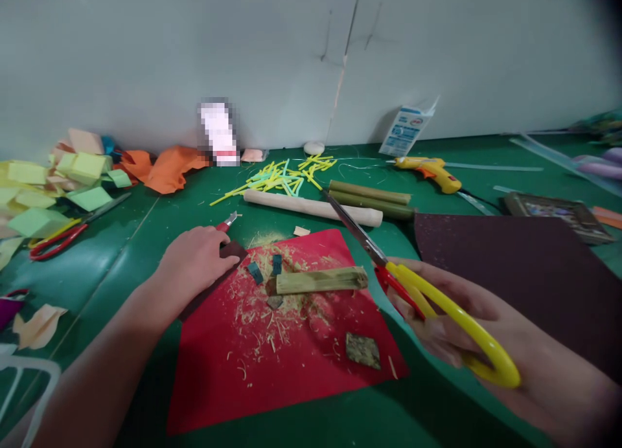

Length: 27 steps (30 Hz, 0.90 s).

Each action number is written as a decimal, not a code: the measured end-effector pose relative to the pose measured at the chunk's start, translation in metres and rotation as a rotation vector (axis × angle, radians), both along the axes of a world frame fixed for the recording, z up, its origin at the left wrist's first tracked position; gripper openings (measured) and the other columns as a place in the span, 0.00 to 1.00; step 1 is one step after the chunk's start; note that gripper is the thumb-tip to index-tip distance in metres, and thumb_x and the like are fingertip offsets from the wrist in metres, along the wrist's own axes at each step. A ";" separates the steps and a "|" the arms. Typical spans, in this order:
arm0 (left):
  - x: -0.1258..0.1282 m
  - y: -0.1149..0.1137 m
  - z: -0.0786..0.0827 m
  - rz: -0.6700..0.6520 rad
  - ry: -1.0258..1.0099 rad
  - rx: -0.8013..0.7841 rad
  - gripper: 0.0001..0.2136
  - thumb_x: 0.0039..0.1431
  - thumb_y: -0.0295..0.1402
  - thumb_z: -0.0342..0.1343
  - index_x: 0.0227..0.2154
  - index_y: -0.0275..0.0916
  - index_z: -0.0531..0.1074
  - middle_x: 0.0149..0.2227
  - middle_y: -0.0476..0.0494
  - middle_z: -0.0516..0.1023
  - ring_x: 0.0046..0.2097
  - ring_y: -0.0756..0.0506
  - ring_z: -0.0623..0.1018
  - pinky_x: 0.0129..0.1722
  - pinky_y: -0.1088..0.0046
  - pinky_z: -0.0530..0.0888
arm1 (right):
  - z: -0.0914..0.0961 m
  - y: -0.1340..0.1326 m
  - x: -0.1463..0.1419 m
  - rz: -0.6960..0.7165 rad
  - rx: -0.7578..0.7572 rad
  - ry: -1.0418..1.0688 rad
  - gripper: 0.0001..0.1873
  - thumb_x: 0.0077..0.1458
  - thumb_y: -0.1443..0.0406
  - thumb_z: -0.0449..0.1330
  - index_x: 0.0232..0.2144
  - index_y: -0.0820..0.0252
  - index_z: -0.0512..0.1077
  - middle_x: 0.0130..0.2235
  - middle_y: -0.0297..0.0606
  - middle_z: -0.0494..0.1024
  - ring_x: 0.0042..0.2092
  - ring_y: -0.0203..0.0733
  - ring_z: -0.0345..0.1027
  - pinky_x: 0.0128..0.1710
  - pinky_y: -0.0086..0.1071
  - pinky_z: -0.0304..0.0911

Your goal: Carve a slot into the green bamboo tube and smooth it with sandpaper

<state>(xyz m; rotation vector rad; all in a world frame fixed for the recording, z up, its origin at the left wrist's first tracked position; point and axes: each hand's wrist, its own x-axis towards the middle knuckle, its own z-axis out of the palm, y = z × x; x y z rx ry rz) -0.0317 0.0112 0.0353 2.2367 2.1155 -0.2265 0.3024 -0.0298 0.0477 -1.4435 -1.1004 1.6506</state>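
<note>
My right hand (451, 312) is closed on scissors (383, 260) with yellow and red handles; their blades point up and left, above the table. My left hand (197, 263) has its fingers curled at a dark brown strip (211, 294) that looks like sandpaper, thumb on its upper end. A red craft knife (227, 223) shows just beyond its knuckles, its handle partly hidden. Between my hands lies a red sheet (286, 383) strewn with shavings. On it are a short piece of bamboo (318, 280), two small dark pieces (276, 265) and a square mottled piece (363, 350).
Behind are a pale stick (311, 206), bamboo lengths (372, 199), cut yellow straws (272, 176), a yellow glue gun (430, 171) and a phone (218, 131). Folded papers (82, 169) and another pair of scissors (63, 237) lie left; a dark sheet (510, 260) lies right.
</note>
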 end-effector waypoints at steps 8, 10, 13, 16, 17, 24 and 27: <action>-0.003 -0.006 -0.003 0.086 -0.356 0.069 0.09 0.55 0.40 0.52 0.30 0.40 0.71 0.29 0.50 0.74 0.31 0.47 0.72 0.30 0.73 0.64 | -0.006 0.001 -0.014 0.205 -0.005 -0.076 0.36 0.31 0.56 0.71 0.47 0.53 0.70 0.47 0.42 0.74 0.41 0.47 0.72 0.34 0.31 0.71; -0.002 -0.008 -0.002 0.130 -0.497 0.114 0.11 0.57 0.42 0.51 0.32 0.41 0.71 0.29 0.51 0.76 0.30 0.48 0.73 0.29 0.74 0.65 | -0.005 -0.001 -0.017 0.214 0.060 -0.101 0.34 0.33 0.55 0.70 0.47 0.54 0.71 0.50 0.44 0.73 0.46 0.51 0.70 0.37 0.33 0.71; 0.007 -0.013 0.002 0.151 -0.744 0.223 0.12 0.58 0.43 0.51 0.39 0.43 0.72 0.34 0.51 0.78 0.33 0.48 0.75 0.32 0.75 0.68 | -0.004 -0.005 -0.024 0.262 0.100 -0.090 0.33 0.37 0.57 0.69 0.48 0.53 0.69 0.52 0.43 0.72 0.49 0.52 0.69 0.43 0.35 0.69; 0.022 -0.021 0.008 0.126 -0.918 0.278 0.14 0.59 0.43 0.53 0.44 0.44 0.72 0.37 0.51 0.78 0.36 0.49 0.76 0.36 0.77 0.71 | -0.003 -0.011 -0.032 0.320 0.065 -0.096 0.35 0.37 0.61 0.68 0.51 0.53 0.67 0.54 0.42 0.71 0.51 0.52 0.68 0.46 0.37 0.68; 0.027 -0.024 0.009 0.120 -0.951 0.286 0.14 0.59 0.43 0.53 0.44 0.44 0.72 0.37 0.51 0.78 0.36 0.49 0.76 0.36 0.77 0.71 | -0.003 -0.013 -0.035 0.336 0.039 -0.106 0.37 0.36 0.63 0.68 0.52 0.53 0.66 0.54 0.42 0.70 0.51 0.52 0.67 0.46 0.37 0.68; 0.046 -0.036 0.007 0.106 -1.059 0.315 0.15 0.61 0.42 0.51 0.48 0.44 0.71 0.47 0.50 0.76 0.42 0.49 0.77 0.43 0.77 0.74 | 0.008 -0.021 -0.048 0.363 -0.108 -0.072 0.40 0.30 0.65 0.66 0.51 0.55 0.67 0.58 0.43 0.67 0.53 0.55 0.66 0.45 0.40 0.69; 0.048 -0.039 0.004 0.104 -1.063 0.305 0.16 0.61 0.42 0.50 0.49 0.45 0.70 0.50 0.50 0.75 0.46 0.48 0.76 0.47 0.75 0.73 | 0.011 -0.022 -0.050 0.392 -0.121 -0.041 0.40 0.30 0.66 0.67 0.51 0.53 0.67 0.59 0.42 0.65 0.55 0.57 0.63 0.45 0.40 0.69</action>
